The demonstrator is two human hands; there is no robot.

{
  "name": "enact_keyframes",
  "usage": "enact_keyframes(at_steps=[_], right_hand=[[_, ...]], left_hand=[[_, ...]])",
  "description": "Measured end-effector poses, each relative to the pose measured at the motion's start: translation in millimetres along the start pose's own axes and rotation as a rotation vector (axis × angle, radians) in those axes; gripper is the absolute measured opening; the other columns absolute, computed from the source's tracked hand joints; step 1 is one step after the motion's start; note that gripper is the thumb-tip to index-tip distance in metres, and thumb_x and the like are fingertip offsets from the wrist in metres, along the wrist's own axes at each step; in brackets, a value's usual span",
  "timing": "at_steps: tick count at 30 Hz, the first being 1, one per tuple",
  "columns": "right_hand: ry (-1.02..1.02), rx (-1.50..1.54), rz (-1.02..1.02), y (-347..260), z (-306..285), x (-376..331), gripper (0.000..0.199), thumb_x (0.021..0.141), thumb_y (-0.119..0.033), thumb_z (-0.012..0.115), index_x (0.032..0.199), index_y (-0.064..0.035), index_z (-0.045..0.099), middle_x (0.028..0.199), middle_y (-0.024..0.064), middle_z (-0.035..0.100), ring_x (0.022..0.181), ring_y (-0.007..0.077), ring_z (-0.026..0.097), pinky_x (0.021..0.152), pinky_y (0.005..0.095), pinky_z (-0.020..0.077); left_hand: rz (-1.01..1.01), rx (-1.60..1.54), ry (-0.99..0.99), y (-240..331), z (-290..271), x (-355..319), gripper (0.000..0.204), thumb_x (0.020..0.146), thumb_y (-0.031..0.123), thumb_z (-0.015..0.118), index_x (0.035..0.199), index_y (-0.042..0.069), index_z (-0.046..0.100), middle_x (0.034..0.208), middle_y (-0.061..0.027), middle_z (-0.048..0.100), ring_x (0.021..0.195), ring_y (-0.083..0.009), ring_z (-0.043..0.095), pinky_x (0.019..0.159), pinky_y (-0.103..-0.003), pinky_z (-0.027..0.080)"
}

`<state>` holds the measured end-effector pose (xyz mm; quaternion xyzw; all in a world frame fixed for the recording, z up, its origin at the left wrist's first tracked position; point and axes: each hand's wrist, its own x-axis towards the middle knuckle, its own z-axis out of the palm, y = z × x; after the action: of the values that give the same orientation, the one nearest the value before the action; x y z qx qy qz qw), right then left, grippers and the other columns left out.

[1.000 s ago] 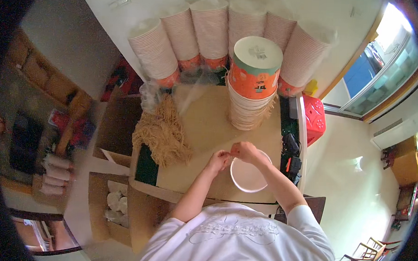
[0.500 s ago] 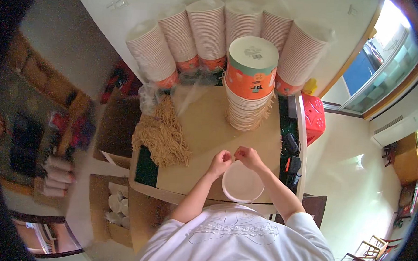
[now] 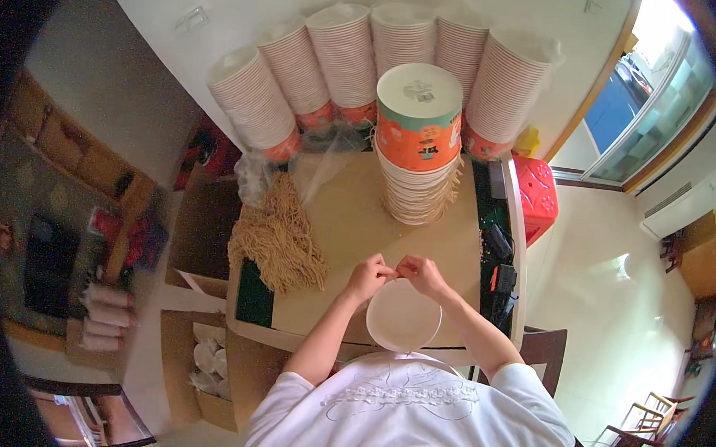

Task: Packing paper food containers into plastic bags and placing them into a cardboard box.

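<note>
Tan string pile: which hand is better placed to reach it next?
Probably the left hand: nearer the tan string pile, with bare board between. The right hand is farther off. Both are at the white tub's far rim; what they pinch is too small to tell.

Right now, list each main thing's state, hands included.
Left hand: curled, grip unclear
Right hand: curled, grip unclear
White bucket: open, mouth showing
Orange bucket stack: nested, upside down
Tan cords: loose heap
Back bucket stacks: nested, mouths up
Lower-left carton: open
</note>
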<state>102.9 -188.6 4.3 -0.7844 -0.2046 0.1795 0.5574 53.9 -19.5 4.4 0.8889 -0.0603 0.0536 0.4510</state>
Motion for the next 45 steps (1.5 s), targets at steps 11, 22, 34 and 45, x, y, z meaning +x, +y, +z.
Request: enact_keyframes(at_steps=[11,22,34,45], right_hand=[[-0.002,-0.117,-0.002,13,6,1,0.009,0.079,-0.009,0.052,0.079,-0.0026,0.058,0.07,0.0098,0.062,0.064,0.0203,0.061,0.059,0.0301,0.0473],[0.031,-0.158,-0.051,12,9,3,0.006,0.073,-0.008,0.054,0.077,-0.0039,0.058,0.068,0.0116,0.06,0.061,0.0241,0.058,0.057,0.0326,0.0457],[-0.11,-0.128,0.03,21,0,0,0.008,0.074,-0.011,0.055,0.077,-0.0049,0.059,0.067,0.0113,0.059,0.061,0.0243,0.057,0.057,0.0334,0.0453],[0.112,-0.291,-0.058,3,13,-23,0.009,0.076,-0.012,0.055,0.079,-0.0043,0.059,0.069,0.0121,0.061,0.064,0.025,0.06,0.058,0.033,0.0469]], left_hand=[[-0.01,-0.163,-0.092,-31,-5,-2,0.011,0.063,-0.004,0.053,0.067,0.005,0.059,0.071,-0.0042,0.048,0.065,-0.0174,0.053,0.058,-0.029,0.043],[0.098,0.304,-0.205,11,-6,0,0.009,0.072,0.012,0.059,0.08,0.016,0.062,0.076,-0.0041,0.049,0.067,-0.0224,0.055,0.056,-0.035,0.045],[-0.237,-0.455,-0.129,-3,27,-15,0.012,0.081,0.016,0.054,0.083,0.004,0.056,0.08,-0.0048,0.058,0.07,-0.0167,0.058,0.058,-0.028,0.047],[-0.727,-1.038,-0.137,-3,25,-23,0.01,0.08,0.012,0.052,0.083,0.005,0.057,0.074,-0.0036,0.059,0.063,-0.0106,0.057,0.054,-0.022,0.046]])
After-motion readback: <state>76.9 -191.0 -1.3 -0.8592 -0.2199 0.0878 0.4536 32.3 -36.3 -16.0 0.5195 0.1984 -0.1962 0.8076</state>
